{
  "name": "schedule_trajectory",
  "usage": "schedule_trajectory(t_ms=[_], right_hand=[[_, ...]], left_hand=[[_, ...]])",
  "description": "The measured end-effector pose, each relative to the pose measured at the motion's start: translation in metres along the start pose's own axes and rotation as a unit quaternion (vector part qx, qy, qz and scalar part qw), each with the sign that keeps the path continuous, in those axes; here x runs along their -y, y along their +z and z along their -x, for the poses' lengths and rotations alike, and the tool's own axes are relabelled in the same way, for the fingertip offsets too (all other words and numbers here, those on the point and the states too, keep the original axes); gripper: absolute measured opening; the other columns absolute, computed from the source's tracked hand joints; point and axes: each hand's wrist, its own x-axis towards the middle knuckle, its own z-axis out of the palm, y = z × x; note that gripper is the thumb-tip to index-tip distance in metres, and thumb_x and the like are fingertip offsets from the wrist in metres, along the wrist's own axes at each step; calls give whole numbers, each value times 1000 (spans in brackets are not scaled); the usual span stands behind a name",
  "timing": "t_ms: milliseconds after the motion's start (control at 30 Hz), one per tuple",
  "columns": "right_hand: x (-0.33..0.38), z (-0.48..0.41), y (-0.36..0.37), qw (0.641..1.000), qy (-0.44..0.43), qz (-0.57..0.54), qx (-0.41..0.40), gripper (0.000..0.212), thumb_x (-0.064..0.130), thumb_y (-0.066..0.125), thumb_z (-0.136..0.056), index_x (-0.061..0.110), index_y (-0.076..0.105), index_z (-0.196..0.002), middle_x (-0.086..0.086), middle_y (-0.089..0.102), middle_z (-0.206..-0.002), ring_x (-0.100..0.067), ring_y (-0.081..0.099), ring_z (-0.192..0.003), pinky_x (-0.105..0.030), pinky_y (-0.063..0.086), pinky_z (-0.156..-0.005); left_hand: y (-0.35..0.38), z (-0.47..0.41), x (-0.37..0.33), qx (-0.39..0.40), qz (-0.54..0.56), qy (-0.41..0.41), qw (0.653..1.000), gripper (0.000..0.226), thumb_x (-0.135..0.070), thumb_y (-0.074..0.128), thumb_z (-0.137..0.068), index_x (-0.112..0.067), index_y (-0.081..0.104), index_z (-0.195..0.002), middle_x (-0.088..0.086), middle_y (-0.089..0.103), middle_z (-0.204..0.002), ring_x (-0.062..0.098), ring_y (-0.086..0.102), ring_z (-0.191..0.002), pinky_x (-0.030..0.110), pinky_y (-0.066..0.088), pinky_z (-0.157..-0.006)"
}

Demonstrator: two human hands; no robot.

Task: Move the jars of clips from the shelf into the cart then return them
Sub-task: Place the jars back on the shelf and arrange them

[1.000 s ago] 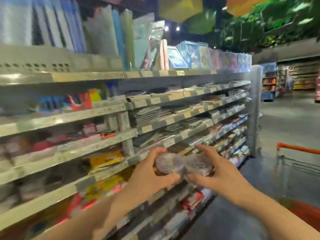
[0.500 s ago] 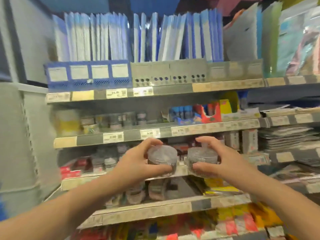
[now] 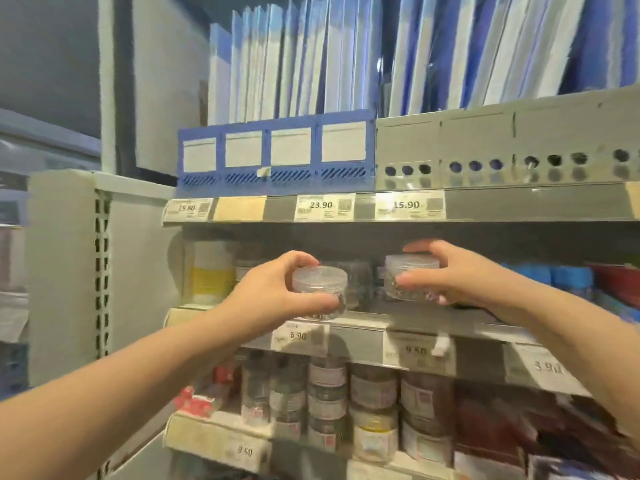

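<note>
Two small clear round jars of metal clips are held up in front of the middle shelf (image 3: 363,327). My left hand (image 3: 277,289) grips the left jar (image 3: 320,285) with thumb on top and fingers underneath, just above the shelf's front edge. My right hand (image 3: 460,275) grips the right jar (image 3: 410,278), which is further in over the shelf, under the shelf above. More jars (image 3: 356,282) stand in the dim back of that shelf between the two held ones. The cart is out of view.
Blue and white folders (image 3: 298,71) stand in blue file boxes (image 3: 277,157) and grey ones (image 3: 485,147) on the top shelf. Labelled jars (image 3: 374,407) fill the shelf below. A yellow-banded container (image 3: 211,271) sits at the shelf's left; blue items (image 3: 561,275) at right. A grey upright (image 3: 69,271) bounds the left.
The view has swung from the aisle and cart to face the shelves, and closed in. Both hands have carried the jars up and forward to the middle shelf and moved apart.
</note>
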Motion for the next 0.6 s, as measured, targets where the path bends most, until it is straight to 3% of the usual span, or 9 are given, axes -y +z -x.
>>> schedule_trajectory(t_ms=[67,133,267,400,433,500,567,600], right_hand=[[-12,-34,0,999,27,-8,23,60,46,74,-71,41,45,-123,1,57,-120,-14,59,-100,-29,54,-81],[-24,-62,1,997,61,-9,49,67,43,74,-73,38,41,-131,2,50,-133,-14,56,-104,-26,51,-83],[-45,-100,2,991,109,32,72,79,39,74,-77,32,30,-143,1,38,-145,-18,44,-121,-29,43,-93],[-65,-121,3,985,139,88,44,76,37,75,-77,25,38,-142,5,43,-135,-22,40,-129,-32,34,-106],[-68,-124,4,984,155,76,48,75,39,77,-74,25,41,-139,5,46,-134,-22,43,-125,-33,37,-104],[-73,-130,8,982,170,50,57,78,45,81,-65,26,48,-132,1,56,-122,-18,52,-106,-29,45,-86],[-79,-135,13,983,165,50,61,69,43,81,-64,21,52,-122,3,58,-100,-12,52,-84,-21,40,-64],[-79,-134,16,983,164,46,67,64,40,80,-67,19,53,-120,4,57,-97,-11,52,-84,-21,40,-63]], left_hand=[[6,-20,9,-8,-30,6,999,53,-50,77,-65,-36,52,-109,-20,59,-96,-6,53,-79,11,39,-67],[13,-37,16,-9,-33,8,999,55,-50,75,-66,-34,53,-114,-18,58,-99,-6,52,-83,10,38,-67],[27,-64,24,15,-30,32,999,74,-66,68,-51,-37,51,-117,-16,59,-110,0,55,-96,13,43,-76],[35,-81,23,30,-26,73,997,66,-68,68,-51,-45,48,-109,-20,59,-105,-9,54,-90,6,43,-71],[37,-85,23,31,-26,83,996,66,-69,66,-48,-46,49,-108,-20,60,-102,-11,54,-89,5,42,-71],[40,-90,23,33,-17,95,995,62,-65,71,-54,-44,50,-109,-20,61,-97,-14,54,-84,3,42,-69],[44,-93,23,39,-15,106,994,52,-54,75,-64,-42,49,-109,-21,60,-93,-17,54,-77,2,40,-63],[46,-94,23,39,-18,112,993,52,-53,75,-65,-41,49,-109,-22,59,-92,-20,53,-74,2,39,-62]])
